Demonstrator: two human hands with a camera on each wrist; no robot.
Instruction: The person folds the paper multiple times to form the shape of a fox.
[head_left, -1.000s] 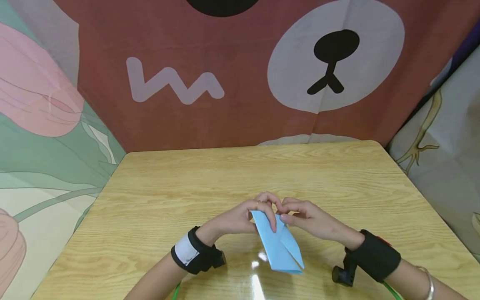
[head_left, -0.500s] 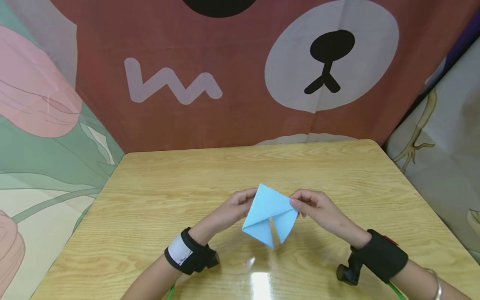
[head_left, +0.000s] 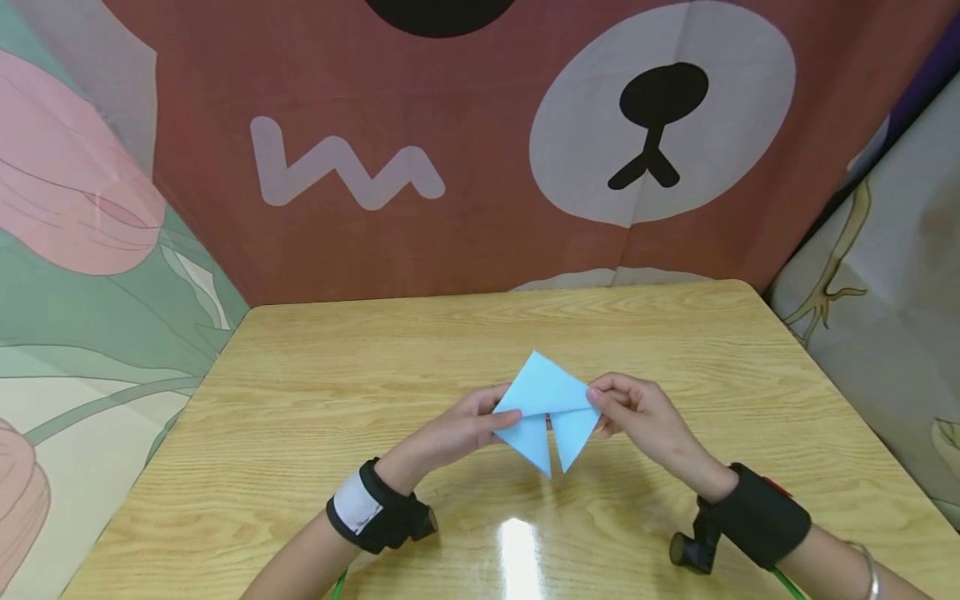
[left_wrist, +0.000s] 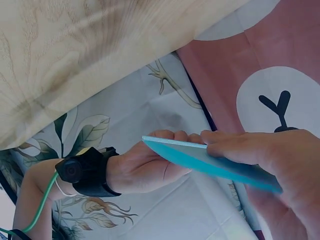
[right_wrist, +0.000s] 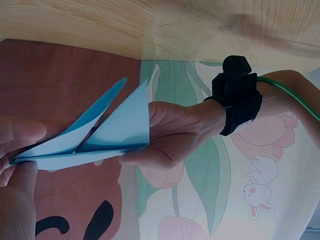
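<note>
A folded sheet of light blue paper (head_left: 543, 387) is held up between both hands over the table. Its top comes to a point, and two pointed flaps hang from a crease with a narrow gap between them. My left hand (head_left: 468, 423) pinches the left corner, thumb in front and fingers behind. At the right corner, my right hand (head_left: 637, 412) pinches with thumb and fingertips. The left wrist view shows the paper (left_wrist: 210, 162) almost edge-on. In the right wrist view the flaps of the paper (right_wrist: 120, 125) stand apart from each other.
A wooden table (head_left: 360, 358) lies beneath the hands, with a bright light reflection near its front. Behind it hangs a reddish-brown cloth (head_left: 480, 242) with a bear's face. Black straps with small cameras (head_left: 382, 508) sit on both wrists, trailing green cables.
The paper has turned from hanging lengthwise to a point-up diamond with its flaps below. Both hands shifted from its top to its left and right corners; the left thumb came round to the front.
</note>
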